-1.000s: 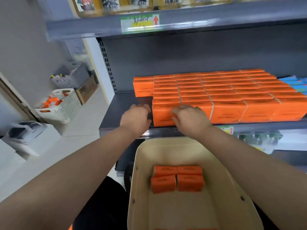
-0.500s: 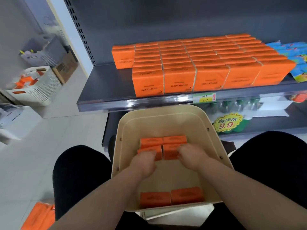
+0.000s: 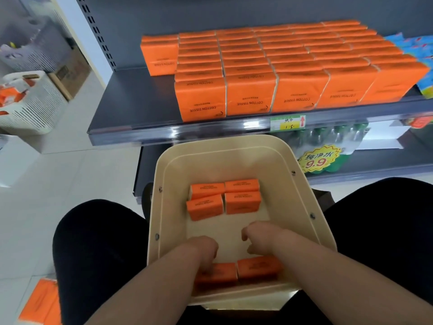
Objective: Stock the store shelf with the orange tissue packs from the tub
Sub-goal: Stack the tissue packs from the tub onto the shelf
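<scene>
The place is a shop aisle with a pale tiled floor [image 3: 70, 184]. At the far left a white perforated plastic basket [image 3: 32, 106] stands on it with some orange things inside. In the bottom left corner a few orange packets [image 3: 39, 303] lie on the floor. To the right of these runs the dark grey metal store shelf [image 3: 131, 106]. On it the orange rectangular tissue packs [image 3: 297, 73] stand in tight rows up to the front edge, and some bare shelf remains at their left. Below the shelf, between the person's knees, sits the cream plastic tub [image 3: 293, 198]. Six packs are in it: a far group of four [image 3: 225, 198] and a near pair [image 3: 237, 270] against the near wall.

Half a second ago both hands were over the far group. Now they have drawn back to the near pair, and the four lie untaken. The left hand [image 3: 201, 249] bends its fingers down on the left pack of the pair; whether its grip is closed round it I cannot tell. The right hand [image 3: 262, 240] hovers just above the right pack with fingers curled, and its grip holds nothing. I judge that the near pair is the next to be lifted, and that only these six remain in the tub to stock. At the far right, blue packets [image 3: 419, 50] border the orange rows.
</scene>
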`<state>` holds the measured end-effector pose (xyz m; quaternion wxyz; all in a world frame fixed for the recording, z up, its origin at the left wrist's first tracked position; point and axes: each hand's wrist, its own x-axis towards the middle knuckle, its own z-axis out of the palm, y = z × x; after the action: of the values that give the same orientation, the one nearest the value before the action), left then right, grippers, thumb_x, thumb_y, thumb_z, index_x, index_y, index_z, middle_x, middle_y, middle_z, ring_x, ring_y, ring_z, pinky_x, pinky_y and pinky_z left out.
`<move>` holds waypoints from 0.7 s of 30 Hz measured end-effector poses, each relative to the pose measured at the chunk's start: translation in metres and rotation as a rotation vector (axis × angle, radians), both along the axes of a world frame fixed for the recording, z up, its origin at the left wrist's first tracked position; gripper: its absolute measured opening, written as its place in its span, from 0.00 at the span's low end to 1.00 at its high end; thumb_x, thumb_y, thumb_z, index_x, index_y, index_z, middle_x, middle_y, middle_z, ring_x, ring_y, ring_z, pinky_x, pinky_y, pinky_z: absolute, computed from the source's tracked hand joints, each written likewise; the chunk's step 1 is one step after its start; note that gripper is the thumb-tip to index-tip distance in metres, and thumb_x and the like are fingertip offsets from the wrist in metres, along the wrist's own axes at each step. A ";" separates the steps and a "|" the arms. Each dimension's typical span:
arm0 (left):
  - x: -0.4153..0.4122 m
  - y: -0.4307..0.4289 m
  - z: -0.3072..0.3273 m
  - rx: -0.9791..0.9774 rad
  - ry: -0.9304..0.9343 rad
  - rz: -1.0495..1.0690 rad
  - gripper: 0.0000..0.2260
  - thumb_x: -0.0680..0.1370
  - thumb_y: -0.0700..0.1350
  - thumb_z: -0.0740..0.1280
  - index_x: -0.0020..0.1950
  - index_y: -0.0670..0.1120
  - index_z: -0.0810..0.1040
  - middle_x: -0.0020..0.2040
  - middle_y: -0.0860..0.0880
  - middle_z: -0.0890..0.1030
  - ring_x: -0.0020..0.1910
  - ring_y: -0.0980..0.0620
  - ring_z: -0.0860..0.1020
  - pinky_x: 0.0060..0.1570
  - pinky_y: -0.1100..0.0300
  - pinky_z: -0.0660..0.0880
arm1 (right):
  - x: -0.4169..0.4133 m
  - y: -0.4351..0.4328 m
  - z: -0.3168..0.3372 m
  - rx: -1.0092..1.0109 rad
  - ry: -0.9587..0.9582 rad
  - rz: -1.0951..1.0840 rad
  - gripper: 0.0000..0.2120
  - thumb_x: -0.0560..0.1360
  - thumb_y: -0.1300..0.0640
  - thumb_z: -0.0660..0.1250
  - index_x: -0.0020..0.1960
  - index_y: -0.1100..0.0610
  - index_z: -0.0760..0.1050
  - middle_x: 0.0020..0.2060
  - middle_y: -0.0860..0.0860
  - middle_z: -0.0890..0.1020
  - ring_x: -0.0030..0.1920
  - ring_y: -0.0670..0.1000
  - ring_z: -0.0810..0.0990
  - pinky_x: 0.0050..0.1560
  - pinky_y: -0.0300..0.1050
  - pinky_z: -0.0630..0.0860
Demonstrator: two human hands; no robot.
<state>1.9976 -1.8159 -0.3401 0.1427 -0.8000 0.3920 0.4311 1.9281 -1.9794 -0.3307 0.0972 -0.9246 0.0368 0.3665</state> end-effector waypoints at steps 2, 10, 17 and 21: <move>0.001 0.001 0.001 -0.014 -0.044 0.022 0.17 0.78 0.44 0.64 0.65 0.42 0.72 0.66 0.41 0.73 0.64 0.42 0.73 0.60 0.53 0.71 | 0.000 0.000 -0.001 0.006 0.019 0.004 0.22 0.76 0.53 0.67 0.68 0.54 0.70 0.66 0.53 0.72 0.65 0.55 0.71 0.63 0.48 0.71; 0.001 -0.002 -0.004 -0.031 -0.079 -0.002 0.22 0.75 0.50 0.69 0.66 0.44 0.68 0.65 0.41 0.74 0.63 0.41 0.73 0.59 0.51 0.71 | 0.001 -0.003 -0.008 -0.002 0.100 0.025 0.29 0.71 0.51 0.73 0.69 0.53 0.68 0.65 0.54 0.72 0.64 0.56 0.72 0.63 0.48 0.71; 0.002 -0.005 0.000 -0.012 -0.220 0.003 0.18 0.79 0.47 0.63 0.66 0.42 0.70 0.65 0.42 0.73 0.64 0.43 0.73 0.62 0.53 0.70 | 0.000 0.001 -0.014 -0.085 0.200 0.234 0.38 0.67 0.49 0.77 0.72 0.53 0.65 0.66 0.53 0.72 0.64 0.56 0.72 0.60 0.48 0.71; 0.008 -0.007 0.004 -0.114 -0.341 0.139 0.15 0.79 0.43 0.61 0.65 0.42 0.69 0.65 0.42 0.74 0.63 0.44 0.74 0.61 0.55 0.70 | 0.000 0.000 -0.019 -0.063 0.147 0.210 0.31 0.71 0.53 0.72 0.71 0.54 0.65 0.65 0.55 0.73 0.63 0.57 0.73 0.60 0.49 0.73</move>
<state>2.0053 -1.8225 -0.3366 0.1315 -0.8934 0.3298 0.2752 1.9281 -1.9797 -0.3501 0.0265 -0.8966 -0.0416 0.4402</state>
